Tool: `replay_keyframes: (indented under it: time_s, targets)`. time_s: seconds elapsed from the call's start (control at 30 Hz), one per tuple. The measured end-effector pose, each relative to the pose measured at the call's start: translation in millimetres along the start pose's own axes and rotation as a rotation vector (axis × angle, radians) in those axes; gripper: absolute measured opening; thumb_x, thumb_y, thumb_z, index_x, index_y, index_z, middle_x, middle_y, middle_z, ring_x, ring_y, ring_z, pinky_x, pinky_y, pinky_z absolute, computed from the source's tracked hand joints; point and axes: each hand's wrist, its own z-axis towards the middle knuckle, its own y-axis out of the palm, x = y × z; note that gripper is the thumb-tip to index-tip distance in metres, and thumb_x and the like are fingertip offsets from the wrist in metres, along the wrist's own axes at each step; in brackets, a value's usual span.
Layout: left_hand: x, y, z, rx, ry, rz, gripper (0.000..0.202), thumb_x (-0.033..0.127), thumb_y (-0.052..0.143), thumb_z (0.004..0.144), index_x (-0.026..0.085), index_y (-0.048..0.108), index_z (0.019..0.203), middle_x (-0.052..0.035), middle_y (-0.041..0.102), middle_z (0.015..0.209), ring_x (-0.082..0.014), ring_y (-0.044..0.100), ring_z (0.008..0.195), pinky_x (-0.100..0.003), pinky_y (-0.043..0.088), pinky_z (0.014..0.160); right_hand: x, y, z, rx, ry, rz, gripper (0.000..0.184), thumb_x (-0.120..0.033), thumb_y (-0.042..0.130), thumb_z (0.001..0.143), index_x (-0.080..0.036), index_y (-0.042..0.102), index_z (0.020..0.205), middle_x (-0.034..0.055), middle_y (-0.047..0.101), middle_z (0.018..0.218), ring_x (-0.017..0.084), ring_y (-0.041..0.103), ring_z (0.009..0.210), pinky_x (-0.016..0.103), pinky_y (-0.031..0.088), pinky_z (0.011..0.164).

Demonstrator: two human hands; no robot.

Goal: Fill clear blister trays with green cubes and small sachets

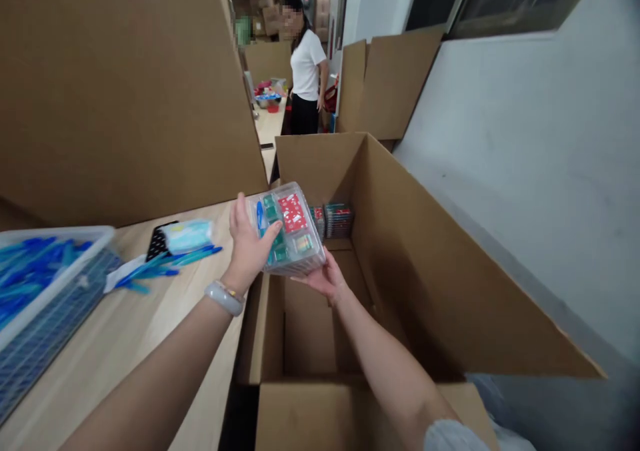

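Head view: a pale wooden table [140, 324] runs along the left, beside a plain light wall [500, 138] with a dark window [505, 1] high on the right. A big cardboard sheet [115, 91] stands upright behind the table. Farther back, a person [306, 64] in a white top and dark bottoms stands near a table end with colourful things on it, and brown boxes [257, 4] are piled behind.

Any print on the goods is too small to read; the top case shows a red square with white marks.

A stack of clear plastic cases [287, 231] is held over the left side of an open carton [420, 251]. Green pieces, a blue item and the red square show through its top. The left hand [250, 241] pinches its left side, thumb across the top, fingers at the edge. The right hand [325, 278] cups the near right corner, fingers bent underneath. Inside the carton, 2 rows of similar cases [338, 221] stand at the far end.

On the table, a basket [55, 348] is full of blue pens [40, 258]. More loose pens [193, 256] lie beside it, near a light blue item [189, 236].
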Motion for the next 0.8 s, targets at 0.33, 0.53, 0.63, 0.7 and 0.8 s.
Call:
replay_keyframes:
  time_s: [0.33, 0.53, 0.63, 0.7, 0.8]
  targets:
    - [-73.0, 149.2, 49.3, -0.401, 0.397, 0.617, 0.050, 0.048, 0.044, 0.075, 0.009, 0.053, 0.107, -0.0166, 0.050, 0.112, -0.0300, 0.041, 0.103, -0.044, 0.034, 0.087, -7.9, -144.1, 82.4, 0.227, 0.077, 0.234, 0.045, -0.053, 0.032, 0.078, -0.018, 0.051, 0.100, 0.0077, 0.062, 0.094, 0.022, 0.055, 0.089, 0.047, 0.040, 0.080]
    - [-139.7, 217.9, 68.8, -0.664, 0.307, 0.916, 0.065, 0.031, 0.054, 0.067, 0.001, 0.037, 0.122, -0.0244, 0.035, 0.127, -0.0343, 0.031, 0.116, -0.047, 0.031, 0.091, 8.2, -225.3, 147.0, 0.319, 0.138, 0.315, 0.038, -0.051, 0.034, 0.078, -0.020, 0.053, 0.091, 0.0035, 0.063, 0.082, 0.019, 0.057, 0.079, 0.045, 0.039, 0.079]
    - [-180.1, 253.3, 86.0, -0.733, 0.177, 0.998, 0.058, 0.014, 0.044, 0.069, 0.002, 0.033, 0.125, -0.0247, 0.034, 0.129, -0.0332, 0.035, 0.114, -0.048, 0.036, 0.086, 16.1, -259.5, 181.1, 0.385, 0.165, 0.344, 0.034, -0.049, 0.036, 0.079, -0.020, 0.053, 0.087, 0.0017, 0.062, 0.078, 0.017, 0.057, 0.074, 0.045, 0.039, 0.079]
    - [-204.5, 275.8, 100.2, -0.769, 0.123, 1.010, 0.058, 0.009, 0.038, 0.069, 0.002, 0.032, 0.126, -0.0247, 0.032, 0.130, -0.0335, 0.038, 0.111, -0.049, 0.037, 0.085, 21.0, -278.4, 205.3, 0.409, 0.166, 0.367, 0.032, -0.047, 0.037, 0.079, -0.020, 0.052, 0.084, 0.0001, 0.061, 0.074, 0.016, 0.056, 0.070, 0.045, 0.039, 0.079]
    - [-235.0, 305.5, 122.9, -0.787, 0.108, 1.023, 0.057, 0.007, 0.034, 0.072, 0.001, 0.030, 0.128, -0.0234, 0.029, 0.133, -0.0345, 0.036, 0.113, -0.051, 0.033, 0.089, 26.4, -300.1, 242.9, 0.421, 0.136, 0.390, 0.030, -0.047, 0.038, 0.079, -0.020, 0.052, 0.083, -0.0012, 0.060, 0.072, 0.015, 0.055, 0.070, 0.043, 0.041, 0.078]
